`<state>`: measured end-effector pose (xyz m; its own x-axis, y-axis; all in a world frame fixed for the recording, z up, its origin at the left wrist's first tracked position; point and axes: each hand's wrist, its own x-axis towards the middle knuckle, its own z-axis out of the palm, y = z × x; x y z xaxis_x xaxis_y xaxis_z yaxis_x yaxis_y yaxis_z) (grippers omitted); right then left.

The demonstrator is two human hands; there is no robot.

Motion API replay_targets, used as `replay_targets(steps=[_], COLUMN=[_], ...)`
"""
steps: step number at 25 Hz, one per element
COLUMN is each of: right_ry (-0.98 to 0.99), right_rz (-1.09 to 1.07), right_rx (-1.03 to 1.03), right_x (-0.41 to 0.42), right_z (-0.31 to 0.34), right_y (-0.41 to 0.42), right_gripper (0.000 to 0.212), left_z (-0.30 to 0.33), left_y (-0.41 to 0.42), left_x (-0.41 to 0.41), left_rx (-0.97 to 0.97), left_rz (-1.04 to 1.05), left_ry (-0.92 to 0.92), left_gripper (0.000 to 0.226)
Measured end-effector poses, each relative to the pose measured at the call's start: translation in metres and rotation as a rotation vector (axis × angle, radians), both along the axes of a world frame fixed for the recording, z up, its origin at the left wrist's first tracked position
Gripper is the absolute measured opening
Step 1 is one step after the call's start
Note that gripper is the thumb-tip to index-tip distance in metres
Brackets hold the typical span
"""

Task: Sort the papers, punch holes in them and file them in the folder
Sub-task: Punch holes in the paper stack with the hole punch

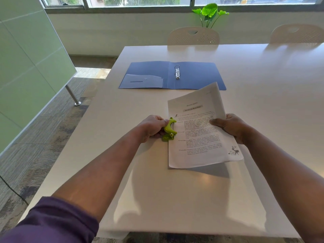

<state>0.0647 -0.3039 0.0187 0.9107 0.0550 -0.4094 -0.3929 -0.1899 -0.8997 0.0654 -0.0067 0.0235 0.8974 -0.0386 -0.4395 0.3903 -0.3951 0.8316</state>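
My left hand (152, 128) curls around one green hole punch (169, 129) at the papers' left edge. My right hand (231, 126) pinches the stack of printed papers (201, 130), thumb on top. Beyond lies one open blue ring folder (149, 71) on the white table (263, 81).

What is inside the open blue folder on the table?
The folder lies open and flat. Its right half carries a metal ring binder mechanism; its left half has a clear pocket, contents unclear. No papers filed. The near right corner is hidden behind the held papers.
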Motion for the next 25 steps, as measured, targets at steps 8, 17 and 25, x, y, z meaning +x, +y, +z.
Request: replay_targets(steps=[8, 17, 25], right_ry=[0.011, 0.003, 0.001], right_rz=[0.005, -0.007, -0.029], right_rx=[0.004, 0.029, 0.047], right_x=[-0.0024, -0.0023, 0.0011], right_z=[0.0008, 0.0018, -0.0017], right_y=[-0.0017, -0.0011, 0.0003], right_gripper=[0.021, 0.017, 0.019], left_z=[-0.0008, 0.0024, -0.001], left_y=[-0.0012, -0.0005, -0.0002], left_x=[-0.0012, -0.0028, -0.001], left_rx=[-0.017, -0.004, -0.016], left_rz=[0.014, 0.005, 0.009], left_ry=[-0.013, -0.007, -0.001], left_gripper=[0.024, 0.022, 0.024])
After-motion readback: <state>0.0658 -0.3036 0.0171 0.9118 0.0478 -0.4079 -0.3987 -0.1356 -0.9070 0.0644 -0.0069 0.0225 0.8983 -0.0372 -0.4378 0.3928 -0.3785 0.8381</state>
